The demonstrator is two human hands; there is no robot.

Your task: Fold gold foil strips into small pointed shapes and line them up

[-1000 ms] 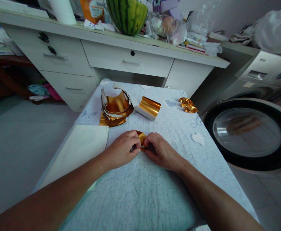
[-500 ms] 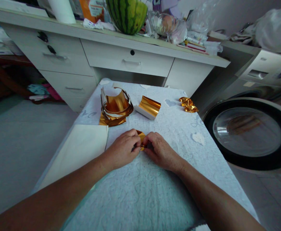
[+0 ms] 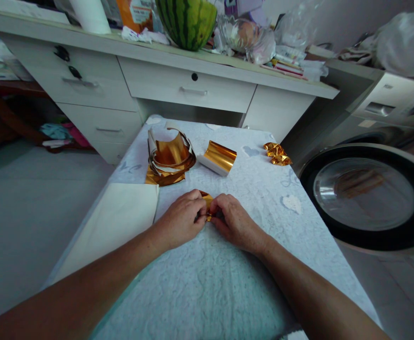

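Note:
Between my two hands is a small sheet of gold foil paper (image 3: 207, 202), its near edge crumpled and partly hidden by fingers. My left hand (image 3: 185, 215) pinches its left side, while my right hand (image 3: 233, 219) grips the right side. Just beyond, a curled piece of gold foil paper (image 3: 221, 157) with a white back lies on the cloth. Left of that stands a pile of curled gold sheets (image 3: 171, 156). Several folded gold foil pieces (image 3: 277, 154) sit in a row at the far right of the table.
Pale paper sheets (image 3: 122, 208) lie at the left of the cloth-covered table (image 3: 207, 293). Behind it runs a white drawer counter (image 3: 192, 92) bearing a cut watermelon (image 3: 187, 21), plastic bags and a paper roll (image 3: 91, 16). A washing machine door (image 3: 366, 193) stands open at the right.
Almost nothing differs. Both hands keep their pinch on the gold foil paper in the same place, and the view shifts very slightly.

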